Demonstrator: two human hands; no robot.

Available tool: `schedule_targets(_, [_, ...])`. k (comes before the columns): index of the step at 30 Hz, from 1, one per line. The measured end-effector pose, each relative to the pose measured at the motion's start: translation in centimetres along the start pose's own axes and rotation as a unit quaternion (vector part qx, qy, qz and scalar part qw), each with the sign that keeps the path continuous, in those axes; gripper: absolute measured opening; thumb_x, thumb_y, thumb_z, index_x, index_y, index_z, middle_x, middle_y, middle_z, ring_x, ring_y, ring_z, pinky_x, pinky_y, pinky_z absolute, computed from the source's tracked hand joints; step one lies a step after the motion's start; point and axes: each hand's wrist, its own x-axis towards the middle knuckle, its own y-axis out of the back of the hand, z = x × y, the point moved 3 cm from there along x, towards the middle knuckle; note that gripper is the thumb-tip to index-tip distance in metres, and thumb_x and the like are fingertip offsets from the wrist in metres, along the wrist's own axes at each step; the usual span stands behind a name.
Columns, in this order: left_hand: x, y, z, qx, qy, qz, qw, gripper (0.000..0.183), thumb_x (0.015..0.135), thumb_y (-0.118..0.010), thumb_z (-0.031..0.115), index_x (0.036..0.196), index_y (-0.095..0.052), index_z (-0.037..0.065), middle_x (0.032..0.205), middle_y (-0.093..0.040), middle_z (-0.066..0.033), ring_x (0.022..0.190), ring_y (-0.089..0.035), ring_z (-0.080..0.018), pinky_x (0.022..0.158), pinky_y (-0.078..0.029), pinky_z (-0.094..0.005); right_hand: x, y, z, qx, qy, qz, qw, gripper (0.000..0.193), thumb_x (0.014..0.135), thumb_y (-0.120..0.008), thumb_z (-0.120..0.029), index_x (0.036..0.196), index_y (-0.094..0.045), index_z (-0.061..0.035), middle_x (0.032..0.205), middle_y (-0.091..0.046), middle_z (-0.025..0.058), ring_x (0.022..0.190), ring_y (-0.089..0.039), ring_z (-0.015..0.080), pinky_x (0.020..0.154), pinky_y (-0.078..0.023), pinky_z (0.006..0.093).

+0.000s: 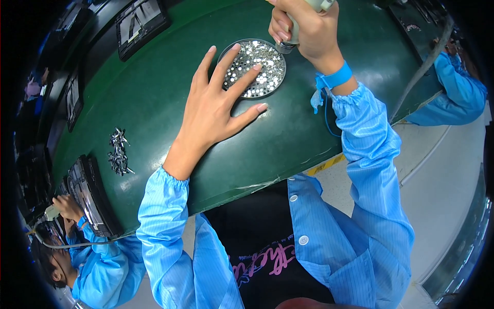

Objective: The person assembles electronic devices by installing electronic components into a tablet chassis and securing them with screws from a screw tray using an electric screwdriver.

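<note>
Lighting: bright, even, from overhead. Green table [154, 103] evenly lit, with a soft sheen toward its near edge. Shadows soft and short; a faint one lies under the left hand [216, 103]. Glare: small sharp glints off the screws in the round dish [256, 69]. Blue sleeves [370, 170] saturated, not blown out. Focus: centre sharp. Distortion: strong fisheye, table edge bows, black vignette fills all corners. Figures at left and right rim are stretched, darker and softer.

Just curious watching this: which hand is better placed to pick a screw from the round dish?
Probably the left hand: empty, fingers spread on the round dish of screws. The right hand grips a screwdriver.
</note>
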Motion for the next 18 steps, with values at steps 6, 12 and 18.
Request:
schedule_targets(6, [-0.37,-0.06,-0.32,0.004,0.002,0.004,1.000,0.050,0.077,-0.077,0.042,0.116,-0.072,0.012,0.148,-0.045,-0.0116,0.134,-0.036,-0.0477,0.106,-0.039,-0.0544,0.02,0.10,0.05,-0.001,0.003,0.000,1.000,0.016,0.091,-0.060,-0.004,0.103,-0.064,0.0064,0.055,-0.054,0.0023,0.040,-0.049,0.0098,0.039,-0.042,0.0257])
schedule_targets(12, [-0.65,0.02,-0.57,-0.011,-0.006,0.010,1.000,0.049,0.075,-0.078,0.039,0.114,-0.073,0.011,0.147,-0.046,-0.0107,0.134,-0.037,-0.0472,0.105,-0.040,-0.0538,0.20,0.07,0.06,0.006,-0.006,0.000,1.000,0.016,0.091,-0.060,-0.003,0.103,-0.064,0.0064,0.055,-0.053,0.0022,0.040,-0.049,0.0100,0.039,-0.042,0.0258])
schedule_targets(18, [-0.43,0.05,-0.38,-0.006,-0.001,0.008,1.000,0.048,0.076,-0.078,0.040,0.115,-0.073,0.013,0.147,-0.046,-0.0109,0.133,-0.038,-0.0469,0.105,-0.040,-0.0539,0.12,0.00,0.15,0.005,-0.002,-0.003,1.000,0.016,0.091,-0.060,-0.003,0.103,-0.064,0.0064,0.055,-0.053,0.0022,0.040,-0.049,0.0100,0.039,-0.042,0.0256])
